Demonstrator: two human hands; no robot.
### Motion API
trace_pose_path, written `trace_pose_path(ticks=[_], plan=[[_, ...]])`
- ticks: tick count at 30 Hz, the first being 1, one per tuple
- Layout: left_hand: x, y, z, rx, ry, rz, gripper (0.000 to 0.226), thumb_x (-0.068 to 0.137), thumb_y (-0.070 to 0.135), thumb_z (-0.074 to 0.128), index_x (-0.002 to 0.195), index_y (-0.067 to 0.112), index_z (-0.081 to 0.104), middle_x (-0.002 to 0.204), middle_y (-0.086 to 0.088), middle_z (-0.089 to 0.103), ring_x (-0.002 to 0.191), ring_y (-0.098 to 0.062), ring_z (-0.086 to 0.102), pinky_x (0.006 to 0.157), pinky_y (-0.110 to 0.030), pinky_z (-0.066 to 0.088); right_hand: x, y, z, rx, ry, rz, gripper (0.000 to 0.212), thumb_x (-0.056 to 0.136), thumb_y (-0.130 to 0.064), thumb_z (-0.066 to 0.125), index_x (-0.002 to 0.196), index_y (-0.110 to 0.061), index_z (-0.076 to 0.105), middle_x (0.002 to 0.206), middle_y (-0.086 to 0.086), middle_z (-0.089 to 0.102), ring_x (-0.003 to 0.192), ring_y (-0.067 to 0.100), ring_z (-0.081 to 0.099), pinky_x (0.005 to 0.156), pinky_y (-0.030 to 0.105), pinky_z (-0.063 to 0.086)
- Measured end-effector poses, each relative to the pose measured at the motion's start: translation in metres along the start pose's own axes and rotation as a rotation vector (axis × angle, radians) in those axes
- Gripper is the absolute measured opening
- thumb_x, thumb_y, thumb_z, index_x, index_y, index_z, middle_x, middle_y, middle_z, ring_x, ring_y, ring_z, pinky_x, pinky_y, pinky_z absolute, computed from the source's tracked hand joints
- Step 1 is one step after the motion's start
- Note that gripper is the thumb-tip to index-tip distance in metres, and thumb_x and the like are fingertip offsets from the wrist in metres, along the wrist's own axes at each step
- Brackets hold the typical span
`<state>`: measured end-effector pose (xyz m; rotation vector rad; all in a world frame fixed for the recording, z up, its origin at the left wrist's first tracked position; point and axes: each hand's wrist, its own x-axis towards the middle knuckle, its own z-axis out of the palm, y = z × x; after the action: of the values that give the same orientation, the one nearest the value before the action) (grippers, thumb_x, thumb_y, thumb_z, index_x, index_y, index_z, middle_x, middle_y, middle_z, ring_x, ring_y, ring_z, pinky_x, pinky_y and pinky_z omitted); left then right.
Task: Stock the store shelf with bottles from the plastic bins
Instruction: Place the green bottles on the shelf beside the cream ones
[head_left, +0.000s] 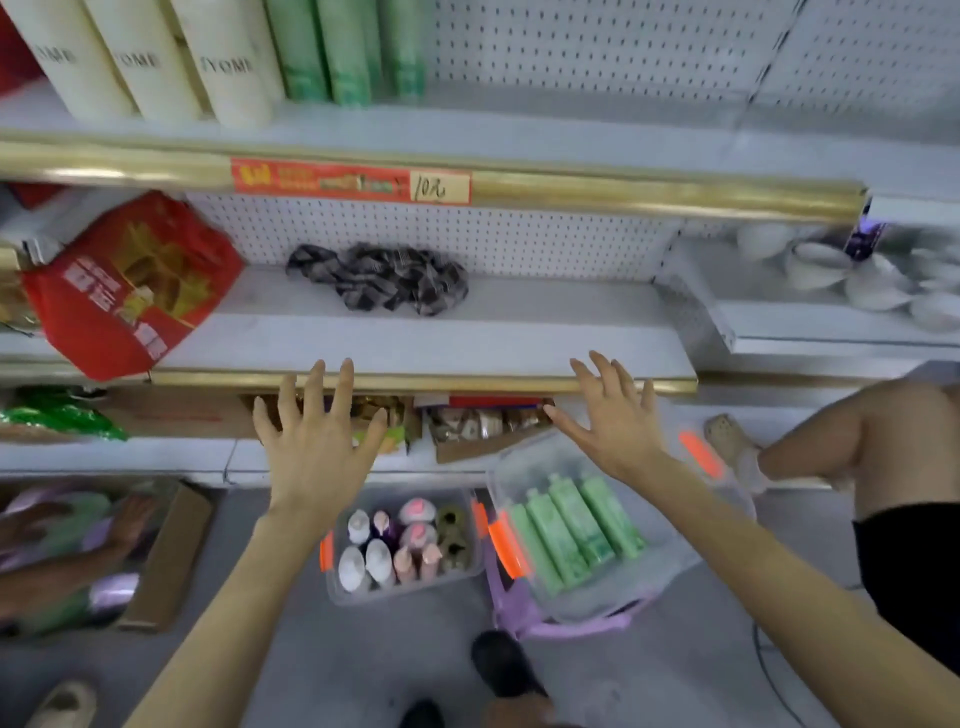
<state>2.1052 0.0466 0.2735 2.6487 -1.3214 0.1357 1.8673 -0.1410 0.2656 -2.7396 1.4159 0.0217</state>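
Left hand (317, 457) and right hand (615, 431) are hovering spread, empty, before the shelf (467, 343); bins (395, 587) are sitting beneath, seemingly for reach.

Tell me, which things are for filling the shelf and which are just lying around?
For the job: green bottles, big bin, mixed bottles, small bin, shelf, left hand, right hand.
Lying about: red bag, checked cloth, white bowls, cardboard box.

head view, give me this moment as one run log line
left hand: open, empty | right hand: open, empty | green bottles: lying in clear bin | mixed bottles: upright in second bin | middle shelf: checked cloth
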Motion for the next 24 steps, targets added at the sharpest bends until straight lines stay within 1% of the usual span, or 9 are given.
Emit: trace_pose_path(ticks=[2, 4, 6, 8, 13, 16, 18, 20, 24], plan=[[-0.006, 0.013, 0.018, -0.015, -0.058, -0.003, 0.069, 0.088, 0.055, 0.035, 0.143, 0.014, 0.036, 0.144, -0.017, 0.04, 0.133, -0.043, 0.031, 0.103, -0.064, 0.019, 0.0, 0.012, 0.019, 0.013, -0.048, 0.014, 0.092, 0.074, -0.077, 0.006, 0.149, -0.024, 0.014, 0.158, 0.001, 0.008, 0.145, 0.024, 0.008, 0.113, 0.054, 0.009], [-0.012, 0.028, 0.036, -0.025, -0.12, -0.01, 0.07, 0.087, 0.055, 0.03, 0.146, 0.017, 0.031, 0.147, -0.014, 0.035, 0.137, -0.039, 0.025, 0.107, -0.061, 0.015, 0.005, 0.025, 0.04, 0.002, -0.095, 0.017, 0.08, 0.087, -0.071, 0.021, 0.149, -0.022, 0.014, 0.157, 0.002, 0.01, 0.144, 0.025, 0.011, 0.113, 0.054, 0.01], [-0.016, 0.044, 0.055, -0.045, -0.187, -0.027, 0.064, 0.092, 0.051, 0.037, 0.147, 0.02, 0.025, 0.151, -0.012, 0.028, 0.14, -0.037, 0.019, 0.109, -0.059, 0.011, 0.012, 0.04, 0.062, 0.026, -0.17, 0.027, 0.072, 0.092, -0.062, 0.028, 0.149, -0.021, 0.013, 0.157, 0.003, 0.009, 0.144, 0.025, 0.011, 0.114, 0.055, 0.01], [-0.019, 0.059, 0.07, -0.074, -0.216, -0.039, 0.065, 0.092, 0.048, 0.043, 0.148, 0.021, 0.023, 0.152, -0.012, 0.026, 0.14, -0.036, 0.018, 0.11, -0.058, 0.01, 0.018, 0.056, 0.083, 0.047, -0.242, 0.048, 0.072, 0.093, -0.061, 0.028, 0.149, -0.02, 0.014, 0.158, 0.004, 0.008, 0.144, 0.027, 0.011, 0.113, 0.055, 0.011], [-0.021, 0.099, 0.105, -0.076, -0.332, -0.082, 0.066, 0.093, 0.049, 0.038, 0.149, 0.022, 0.018, 0.153, -0.008, 0.025, 0.141, -0.033, 0.017, 0.11, -0.053, 0.01, 0.038, 0.098, 0.132, 0.071, -0.384, 0.088, 0.072, 0.092, -0.062, 0.029, 0.148, -0.02, 0.015, 0.156, 0.007, 0.012, 0.142, 0.029, 0.017, 0.11, 0.054, 0.018], [-0.027, 0.117, 0.128, -0.089, -0.358, -0.101, 0.066, 0.089, 0.054, 0.036, 0.143, 0.016, 0.035, 0.143, -0.014, 0.042, 0.132, -0.039, 0.035, 0.105, -0.059, 0.023, 0.048, 0.116, 0.164, 0.149, -0.488, 0.138, 0.073, 0.092, -0.062, 0.032, 0.148, -0.019, 0.016, 0.155, 0.007, 0.013, 0.141, 0.031, 0.019, 0.109, 0.054, 0.021], [-0.032, 0.128, 0.14, -0.124, -0.378, -0.131, 0.071, 0.083, 0.056, 0.028, 0.137, 0.013, 0.044, 0.135, -0.015, 0.05, 0.127, -0.041, 0.041, 0.1, -0.062, 0.029, 0.054, 0.125, 0.185, 0.24, -0.568, 0.209, 0.074, 0.092, -0.061, 0.035, 0.148, -0.017, 0.015, 0.155, 0.009, 0.014, 0.14, 0.033, 0.021, 0.109, 0.054, 0.024], [-0.035, 0.139, 0.151, -0.139, -0.405, -0.165, 0.076, 0.081, 0.058, 0.022, 0.139, 0.013, 0.042, 0.139, -0.014, 0.047, 0.132, -0.038, 0.036, 0.103, -0.061, 0.025, 0.057, 0.133, 0.208, 0.337, -0.635, 0.301, 0.078, 0.092, -0.058, 0.041, 0.149, -0.014, 0.013, 0.154, 0.011, 0.016, 0.138, 0.035, 0.024, 0.109, 0.052, 0.027], [-0.042, 0.156, 0.17, -0.153, -0.46, -0.22, 0.078, 0.082, 0.062, 0.017, 0.147, 0.021, 0.025, 0.15, -0.005, 0.033, 0.14, -0.03, 0.022, 0.111, -0.053, 0.015, 0.056, 0.149, 0.248, 0.5, -0.748, 0.454, 0.08, 0.092, -0.04, 0.055, 0.149, -0.009, 0.008, 0.152, 0.016, 0.017, 0.136, 0.035, 0.029, 0.109, 0.044, 0.031]])
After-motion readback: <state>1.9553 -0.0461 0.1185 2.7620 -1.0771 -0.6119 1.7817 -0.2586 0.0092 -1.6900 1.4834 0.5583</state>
